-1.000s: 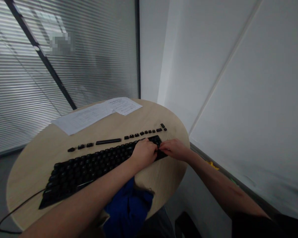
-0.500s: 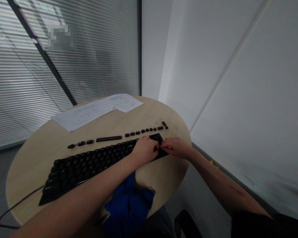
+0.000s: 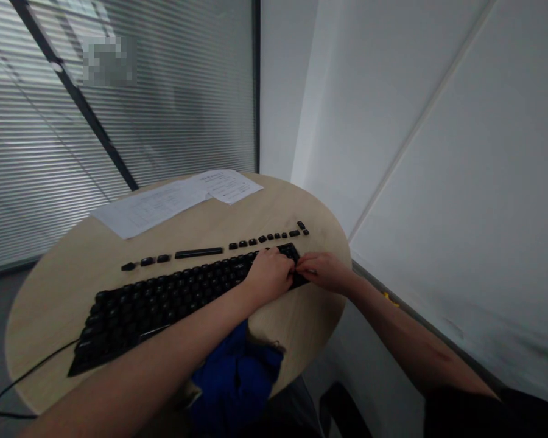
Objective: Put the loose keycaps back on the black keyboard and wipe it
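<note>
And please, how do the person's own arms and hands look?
The left hand and right hand wear no gloves, and no watch shows at either wrist. A dark sleeve shows on the right arm; none shows on the left arm.

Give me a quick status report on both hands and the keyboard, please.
Left hand over right end of keyboard, right hand beside it; grip contents unclear. Loose keycaps lined up beyond. Left forearm hides part of keyboard.
</note>
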{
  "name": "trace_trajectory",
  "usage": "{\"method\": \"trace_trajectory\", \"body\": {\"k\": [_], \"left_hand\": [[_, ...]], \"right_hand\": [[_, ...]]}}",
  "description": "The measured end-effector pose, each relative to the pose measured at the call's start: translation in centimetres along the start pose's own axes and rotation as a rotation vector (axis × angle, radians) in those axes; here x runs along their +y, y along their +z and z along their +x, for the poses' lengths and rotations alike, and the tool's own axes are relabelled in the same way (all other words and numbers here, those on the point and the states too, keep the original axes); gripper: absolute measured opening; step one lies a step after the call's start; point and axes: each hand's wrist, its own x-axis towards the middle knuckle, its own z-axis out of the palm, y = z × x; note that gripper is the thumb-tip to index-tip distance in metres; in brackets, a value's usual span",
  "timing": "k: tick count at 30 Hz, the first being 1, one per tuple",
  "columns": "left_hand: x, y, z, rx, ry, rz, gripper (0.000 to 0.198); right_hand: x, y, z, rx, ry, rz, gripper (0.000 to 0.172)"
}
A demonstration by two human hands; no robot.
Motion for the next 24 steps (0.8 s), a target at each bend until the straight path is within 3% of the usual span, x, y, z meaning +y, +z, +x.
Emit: {"method": "trace_trajectory", "body": {"k": [7,14,18,20,24], "left_hand": [[0.3,-0.1,-0.4,-0.001,-0.006,0.047,0.020],[0.3,-0.7,-1.1,-0.021,0.039,0.093,0.023],[0.3,-1.4,-1.7,-0.040,0.078,0.103,0.021],[0.5,-1.5,-2.1,-0.047,0.103,0.103,0.021],[0.8,-0.7,-2.3,-0.055,0.114,0.096,0.022]], "right_hand": [[-0.3,1.0,-0.8,0.189,0.020,-0.007,0.028],[-0.1,2.3,-1.8,0.199,0.080,-0.058,0.032],[-0.1,1.2,-1.4,0.221,0.078,-0.059,0.033],[0.5,-0.3,-0.4,0.247,0.176,-0.060,0.036],[3.6,-3.7,3.3,0.228,0.569,-0.054,0.037]]}}
